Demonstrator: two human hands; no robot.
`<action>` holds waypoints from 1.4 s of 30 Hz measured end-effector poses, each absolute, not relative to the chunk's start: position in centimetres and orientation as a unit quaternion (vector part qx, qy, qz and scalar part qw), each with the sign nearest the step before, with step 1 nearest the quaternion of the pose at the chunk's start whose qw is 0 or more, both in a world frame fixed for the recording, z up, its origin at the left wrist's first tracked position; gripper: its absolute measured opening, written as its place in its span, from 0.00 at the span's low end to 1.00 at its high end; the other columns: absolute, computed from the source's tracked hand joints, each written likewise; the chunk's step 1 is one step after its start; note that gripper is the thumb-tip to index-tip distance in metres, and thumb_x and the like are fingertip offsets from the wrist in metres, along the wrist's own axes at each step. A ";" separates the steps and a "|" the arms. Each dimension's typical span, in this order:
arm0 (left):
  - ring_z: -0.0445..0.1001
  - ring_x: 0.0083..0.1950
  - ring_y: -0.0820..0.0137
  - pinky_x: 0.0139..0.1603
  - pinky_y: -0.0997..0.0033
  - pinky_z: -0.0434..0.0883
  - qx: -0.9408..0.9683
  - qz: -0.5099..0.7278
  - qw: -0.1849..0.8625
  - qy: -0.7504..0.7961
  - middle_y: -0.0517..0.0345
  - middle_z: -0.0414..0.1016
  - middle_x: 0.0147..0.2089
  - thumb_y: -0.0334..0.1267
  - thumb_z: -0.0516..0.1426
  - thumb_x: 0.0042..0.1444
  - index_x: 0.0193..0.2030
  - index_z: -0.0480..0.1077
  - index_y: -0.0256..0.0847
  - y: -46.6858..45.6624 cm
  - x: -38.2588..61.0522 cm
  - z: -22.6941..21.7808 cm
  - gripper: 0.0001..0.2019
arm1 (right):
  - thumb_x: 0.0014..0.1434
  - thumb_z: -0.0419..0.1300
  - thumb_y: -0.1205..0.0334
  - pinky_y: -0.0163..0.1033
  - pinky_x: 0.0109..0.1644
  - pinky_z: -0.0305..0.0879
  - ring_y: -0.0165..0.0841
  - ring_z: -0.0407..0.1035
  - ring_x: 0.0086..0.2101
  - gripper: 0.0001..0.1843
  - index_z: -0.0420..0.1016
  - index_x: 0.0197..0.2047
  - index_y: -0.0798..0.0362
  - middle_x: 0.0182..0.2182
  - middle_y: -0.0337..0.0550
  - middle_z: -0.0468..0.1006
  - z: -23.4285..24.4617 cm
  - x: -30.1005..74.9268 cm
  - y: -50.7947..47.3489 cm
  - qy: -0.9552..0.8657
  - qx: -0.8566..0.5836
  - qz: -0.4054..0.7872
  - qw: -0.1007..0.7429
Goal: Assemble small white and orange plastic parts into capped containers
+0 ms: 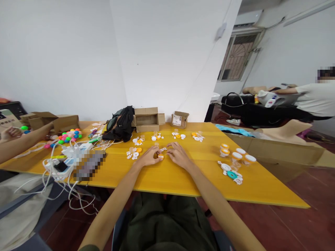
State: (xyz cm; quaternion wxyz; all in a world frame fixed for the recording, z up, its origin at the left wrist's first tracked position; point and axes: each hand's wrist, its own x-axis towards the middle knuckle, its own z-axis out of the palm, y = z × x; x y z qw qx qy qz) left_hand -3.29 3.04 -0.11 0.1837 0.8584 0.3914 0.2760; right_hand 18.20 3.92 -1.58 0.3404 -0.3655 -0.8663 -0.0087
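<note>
My left hand (149, 157) is closed around a small round orange-and-white plastic lid (160, 157), just above the yellow table. Facing it, my right hand (178, 154) has curved fingers slightly apart, and I see nothing held in them. Between the hands lies a small white perforated plastic piece (163, 149). A clear plastic cup (156, 144) stands just beyond my left fingers. To the left is a group with an orange ring (139, 150), a white disc (135, 154) and white perforated pieces.
Several similar part groups lie farther back, one with an orange disc (194, 134). On the right stand clear cups with white-and-orange lids (250, 158), near a teal ring (231, 174). Cartons (147, 120), a black backpack (120, 125) and power strips (85, 147) are around. Another person's arm (26, 142) reaches in at left.
</note>
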 end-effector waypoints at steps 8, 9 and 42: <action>0.71 0.44 0.65 0.51 0.64 0.69 0.861 0.279 0.166 0.390 0.57 0.72 0.39 0.37 0.58 0.54 0.37 0.68 0.43 2.9 -3.2 -0.1 0.04 | 0.59 0.54 0.75 0.49 0.49 0.65 0.43 0.66 0.48 0.14 0.79 0.38 0.50 0.45 0.51 0.76 -1.1 17.3 3.5 -0.906 -0.328 -0.111 0.243; 0.71 0.44 0.65 0.51 0.63 0.69 0.862 0.279 0.163 0.390 0.57 0.72 0.39 0.37 0.58 0.55 0.36 0.68 0.43 2.9 -3.1 -0.1 0.04 | 0.59 0.54 0.76 0.49 0.49 0.65 0.43 0.66 0.49 0.14 0.79 0.38 0.51 0.45 0.52 0.76 -1.0 17.2 3.5 -0.909 -0.324 -0.120 0.234; 0.70 0.44 0.64 0.50 0.64 0.69 0.867 0.273 0.157 0.385 0.56 0.71 0.39 0.37 0.58 0.55 0.35 0.67 0.42 3.1 -3.1 -0.2 0.04 | 0.63 0.53 0.69 0.48 0.49 0.64 0.41 0.66 0.47 0.12 0.78 0.41 0.48 0.46 0.48 0.75 -0.8 16.0 2.1 -0.896 -0.303 -0.026 0.324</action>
